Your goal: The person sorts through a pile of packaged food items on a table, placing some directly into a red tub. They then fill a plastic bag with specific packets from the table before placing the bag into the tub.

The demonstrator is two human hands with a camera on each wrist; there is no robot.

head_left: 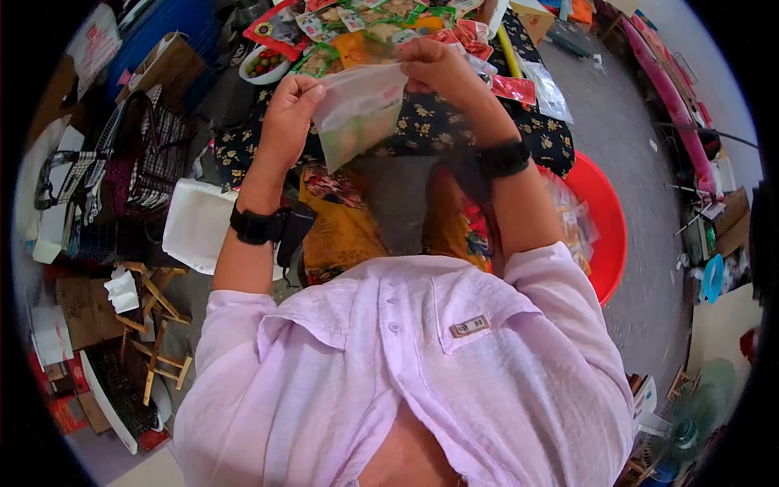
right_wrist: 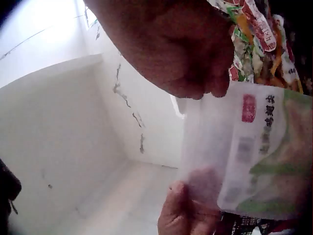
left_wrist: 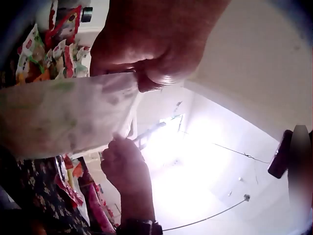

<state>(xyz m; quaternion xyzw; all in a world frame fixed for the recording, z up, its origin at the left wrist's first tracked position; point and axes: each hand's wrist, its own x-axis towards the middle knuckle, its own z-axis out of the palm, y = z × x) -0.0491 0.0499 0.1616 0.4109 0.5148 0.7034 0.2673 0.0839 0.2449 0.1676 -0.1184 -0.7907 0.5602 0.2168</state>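
A frosted see-through plastic bag (head_left: 361,114) with green print hangs between my two hands, above the near edge of the table. My left hand (head_left: 290,112) pinches one top corner between thumb and fingers. The other top corner is pinched by my right hand (head_left: 442,71), a little higher up. In the right wrist view the bag (right_wrist: 234,147) shows a red label, dark lettering and green shapes. From the left wrist, the bag (left_wrist: 63,115) stretches taut between the large near hand and the right hand (left_wrist: 126,169) below.
Several colourful food packets (head_left: 357,45) cover the back of the table, on a black flowered cloth (head_left: 434,126). A white bowl (head_left: 266,66) of small red and green fruit stands at left. On the floor are a white foam box (head_left: 195,231) and a red basin (head_left: 613,227) holding packets.
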